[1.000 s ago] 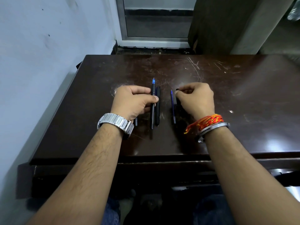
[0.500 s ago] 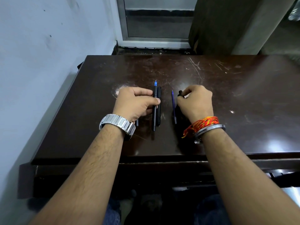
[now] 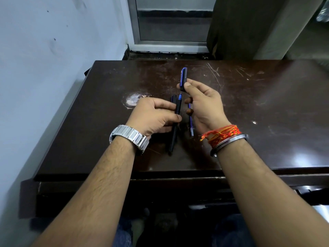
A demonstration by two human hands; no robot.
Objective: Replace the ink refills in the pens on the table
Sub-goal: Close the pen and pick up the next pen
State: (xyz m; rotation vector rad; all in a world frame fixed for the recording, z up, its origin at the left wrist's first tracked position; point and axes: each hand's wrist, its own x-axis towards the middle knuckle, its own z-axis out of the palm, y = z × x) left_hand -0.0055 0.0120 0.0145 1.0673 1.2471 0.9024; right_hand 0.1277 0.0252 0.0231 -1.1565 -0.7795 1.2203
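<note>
My right hand [image 3: 204,106] pinches a blue-clipped pen cap [image 3: 183,78] above the table [image 3: 267,113]; my left hand [image 3: 153,116] grips the uncapped pen [image 3: 175,120] — a loose refill [image 3: 190,122] lies alongside, swap seemingly unfinished.

Your slim black plastic pen [image 3: 175,122] with its blue tip points toward twelve o'clock, beside a second dark pen [image 3: 173,100]. At one o'clock, a blue-and-black pen cap [image 3: 183,78] stands raised. At three o'clock lies a thin blue ink refill [image 3: 190,122].
</note>
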